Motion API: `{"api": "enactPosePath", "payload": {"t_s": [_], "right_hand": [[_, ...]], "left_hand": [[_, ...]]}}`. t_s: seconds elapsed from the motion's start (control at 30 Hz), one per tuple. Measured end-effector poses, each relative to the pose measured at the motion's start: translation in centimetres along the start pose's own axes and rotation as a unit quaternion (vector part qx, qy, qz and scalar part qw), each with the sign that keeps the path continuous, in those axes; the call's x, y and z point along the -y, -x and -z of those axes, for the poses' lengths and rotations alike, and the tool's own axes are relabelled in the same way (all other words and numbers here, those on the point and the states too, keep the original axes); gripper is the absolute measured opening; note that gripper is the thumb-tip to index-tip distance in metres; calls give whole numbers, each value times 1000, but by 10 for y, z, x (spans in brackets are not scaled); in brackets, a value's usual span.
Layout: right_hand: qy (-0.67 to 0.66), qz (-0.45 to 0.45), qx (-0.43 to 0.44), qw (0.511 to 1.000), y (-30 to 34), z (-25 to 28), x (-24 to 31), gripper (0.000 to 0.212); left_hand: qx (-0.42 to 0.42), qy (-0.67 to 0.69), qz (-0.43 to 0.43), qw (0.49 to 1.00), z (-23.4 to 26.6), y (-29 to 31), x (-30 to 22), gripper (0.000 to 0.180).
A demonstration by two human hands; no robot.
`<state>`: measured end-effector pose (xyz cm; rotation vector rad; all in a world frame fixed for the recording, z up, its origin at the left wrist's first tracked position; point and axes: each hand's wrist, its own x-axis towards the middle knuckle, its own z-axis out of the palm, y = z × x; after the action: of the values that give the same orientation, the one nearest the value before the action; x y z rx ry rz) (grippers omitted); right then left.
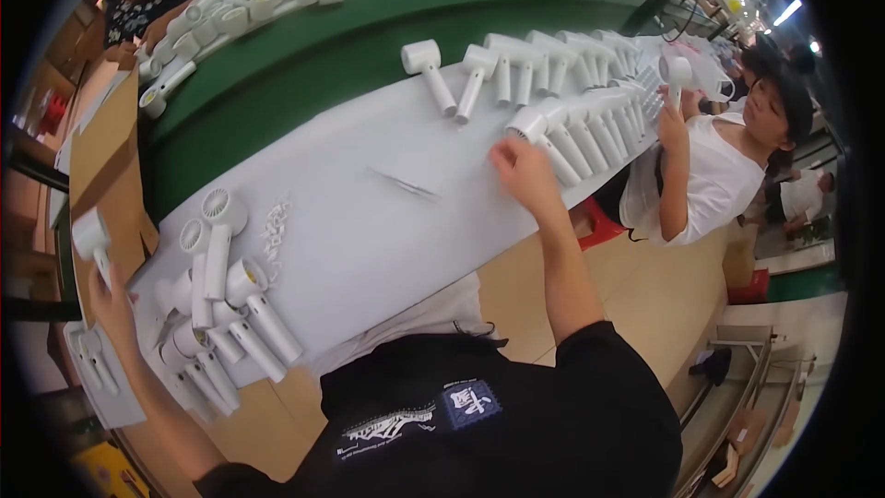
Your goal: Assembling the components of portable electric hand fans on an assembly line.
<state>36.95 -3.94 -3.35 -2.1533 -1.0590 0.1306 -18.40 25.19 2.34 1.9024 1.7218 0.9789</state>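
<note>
Currently the left hand [112, 304] grasps a white fan [89, 234] near a cardboard box [105, 164], contents hidden; the right hand [526, 175] curls, its hold unclear.

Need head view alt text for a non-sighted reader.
A person's left hand holds a white handheld fan; the right hand is beside a row of similar fans. Tweezers lie between the hands on a white worktop.

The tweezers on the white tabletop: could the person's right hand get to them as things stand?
Probably yes: the right hand is beside a row of white fans, and nothing visible stands between it and the tweezers on the tabletop. Whether it holds anything is hard to tell.
</note>
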Motion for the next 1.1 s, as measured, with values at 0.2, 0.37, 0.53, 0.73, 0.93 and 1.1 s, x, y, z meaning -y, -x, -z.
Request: {"api": "enactPosePath", "payload": {"t_s": [0.2,0.37,0.53,0.73,0.93,1.1], "right_hand": [[51,17,-26,998,-33,-46,16,27],[78,-40,-77,993,-31,-66,5,29],[90,-25,-124,988,-29,-72,7,20],[53,29,-114,992,-22,-73,7,13],[-43,42,52,997,20,-67,66,19],[81,137,101,982,28,-75,70,27]], "left_hand": [[-141,-158,-134,968,-19,-96,58,42],[-95,-271,-49,957,-39,-115,28,41],[-91,-232,26,968,-60,-153,77,40],[-31,-184,-18,982,-53,-126,71,49],[-73,62,-140,986,-42,-16,-15,39],[98,141,-225,959,-69,107,-119,28]]}}
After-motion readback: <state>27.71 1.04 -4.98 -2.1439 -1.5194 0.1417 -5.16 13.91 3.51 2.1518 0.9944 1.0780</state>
